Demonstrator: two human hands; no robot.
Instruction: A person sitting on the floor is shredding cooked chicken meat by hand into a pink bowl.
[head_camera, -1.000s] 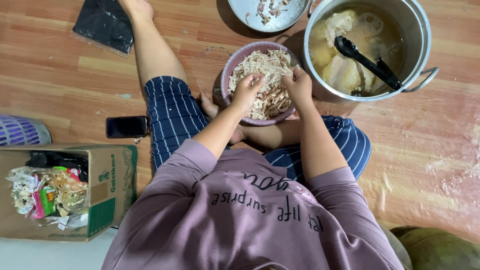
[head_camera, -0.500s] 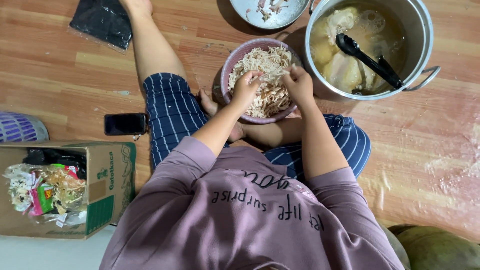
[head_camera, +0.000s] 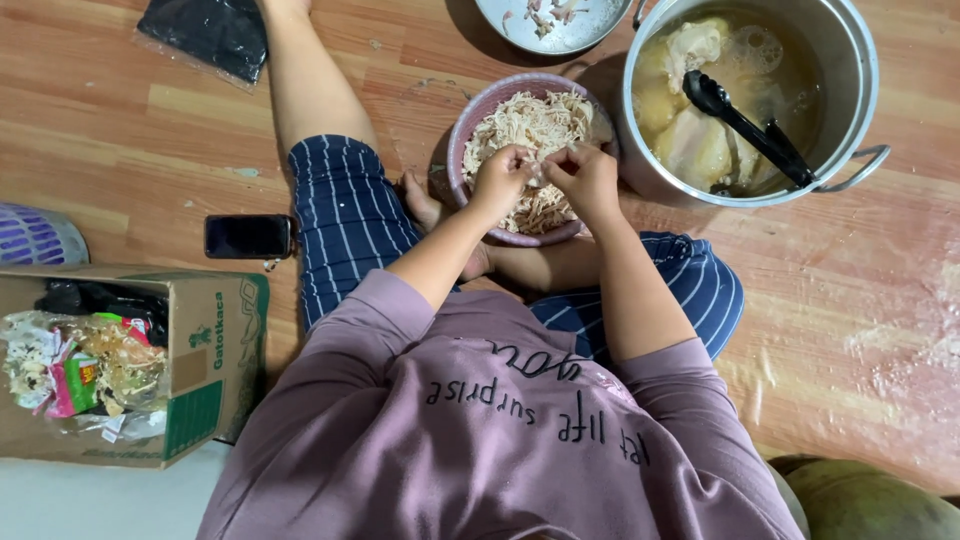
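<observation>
I sit on a wooden floor with a purple bowl (head_camera: 462, 140) of shredded chicken (head_camera: 530, 125) in front of my legs. My left hand (head_camera: 498, 180) and my right hand (head_camera: 582, 178) meet over the bowl, fingertips pinched together on a small piece of chicken (head_camera: 540, 172) between them. Both hands hover just above the shredded heap.
A large steel pot (head_camera: 850, 100) of broth and chicken pieces with black tongs (head_camera: 745, 125) stands at the right. A metal plate (head_camera: 560, 25) with scraps lies beyond the bowl. A phone (head_camera: 247, 237) lies left of my leg, a cardboard box (head_camera: 215, 370) of rubbish nearer left, a black bag (head_camera: 205, 35) at top left.
My hands have drawn closer together over the middle of the bowl, now pinching one piece between them. The bowl and pot have stayed put.
</observation>
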